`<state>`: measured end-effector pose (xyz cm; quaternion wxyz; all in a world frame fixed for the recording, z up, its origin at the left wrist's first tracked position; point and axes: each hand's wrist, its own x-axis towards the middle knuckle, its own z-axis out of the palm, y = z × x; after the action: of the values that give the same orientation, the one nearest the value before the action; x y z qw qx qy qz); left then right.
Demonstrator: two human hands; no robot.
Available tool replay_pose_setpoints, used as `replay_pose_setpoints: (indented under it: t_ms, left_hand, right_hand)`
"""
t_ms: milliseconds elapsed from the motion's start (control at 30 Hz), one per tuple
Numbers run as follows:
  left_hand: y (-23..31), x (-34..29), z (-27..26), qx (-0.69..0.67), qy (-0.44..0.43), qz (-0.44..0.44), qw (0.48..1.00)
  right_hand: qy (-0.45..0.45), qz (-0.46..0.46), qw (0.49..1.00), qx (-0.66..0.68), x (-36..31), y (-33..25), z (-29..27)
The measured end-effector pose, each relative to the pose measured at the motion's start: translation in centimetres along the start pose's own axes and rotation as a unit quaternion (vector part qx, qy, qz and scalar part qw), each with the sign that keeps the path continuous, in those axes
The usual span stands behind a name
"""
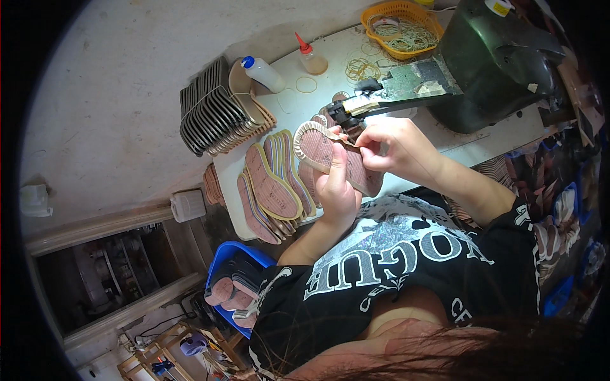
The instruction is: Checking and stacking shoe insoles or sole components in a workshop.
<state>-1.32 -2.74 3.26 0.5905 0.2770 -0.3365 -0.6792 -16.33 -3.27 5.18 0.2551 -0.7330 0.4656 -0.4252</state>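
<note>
A pink shoe insole (316, 151) with a pale pleated edging round its toe is held up at the dark working head (344, 113) of a green machine. My left hand (338, 193) grips the insole, its thumb laid on the top face and the other fingers mostly hidden underneath. From the other side my right hand (402, 147) pinches a narrow brownish strip (349, 145) at the insole's edge. Part of the insole passes below the right fingers. Just left of my hands, several loose pink insoles with yellowish edges (272, 184) lie fanned out on the white table.
The green machine body (502, 66) fills the table's right. Behind stand a red-tipped glue bottle (312, 58), a blue-capped white bottle (264, 74) and a yellow basket (367, 28) of rubber bands. Banded dark soles (213, 105) stand left; a blue crate (223, 254) sits below the table.
</note>
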Motion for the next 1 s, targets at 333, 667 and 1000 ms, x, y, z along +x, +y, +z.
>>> replay_pose_setpoints:
  t_ms: [333, 667, 1000]
  left_hand:
    - [0.5, 0.5, -0.2, -0.036, -0.009, -0.049, 0.998]
    - [0.4, 1.0, -0.2, 0.001, 0.013, -0.073, 0.997]
    - [0.2, 4.8, -0.6, 0.047, 0.102, -0.026, 0.993]
  right_hand:
    - [-0.071, 0.1, 0.98, 0.154, -0.5, 0.7, -0.2]
    - [0.021, -0.129, 0.983, -0.125, -0.8, 0.8, -0.2]
    - [-0.032, 0.23, 0.905, 0.356, -4.6, 1.0, 1.6]
